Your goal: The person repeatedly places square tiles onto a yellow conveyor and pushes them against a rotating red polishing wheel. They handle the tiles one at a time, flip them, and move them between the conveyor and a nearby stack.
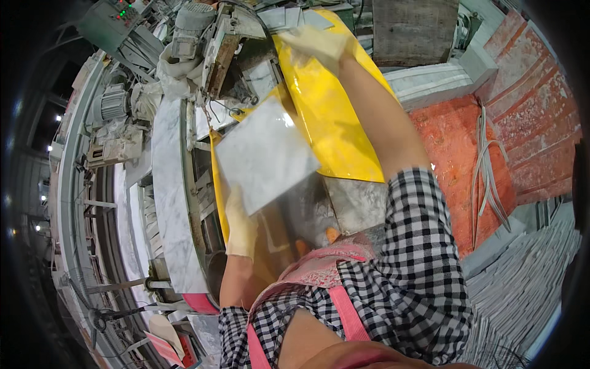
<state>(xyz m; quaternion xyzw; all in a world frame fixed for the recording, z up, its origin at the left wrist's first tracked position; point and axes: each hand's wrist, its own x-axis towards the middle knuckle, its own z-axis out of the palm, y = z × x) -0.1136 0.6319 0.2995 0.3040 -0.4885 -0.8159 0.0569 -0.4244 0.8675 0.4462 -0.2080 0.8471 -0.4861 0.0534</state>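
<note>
My left hand [240, 227], in a pale cream glove, grips a square white-grey marble tile [267, 154] by its near left edge. The tile is tilted and slightly blurred, and its face looks glossy. My right hand [319, 48], gloved the same way, is stretched far forward over a wet yellow sheet [344, 123]. Motion smears its fingers, so I cannot tell whether they hold anything. Just beyond that hand lie several flat grey tiles [284, 18].
Left of me runs a long marble slab [170, 197], with a motor-driven machine [224, 46] beyond it. To the right, a cord bundle [488, 166] lies over an orange-red surface [452, 141]. Stacked thin strips [522, 289] fill the lower right. A wooden board [415, 31] stands at the far side.
</note>
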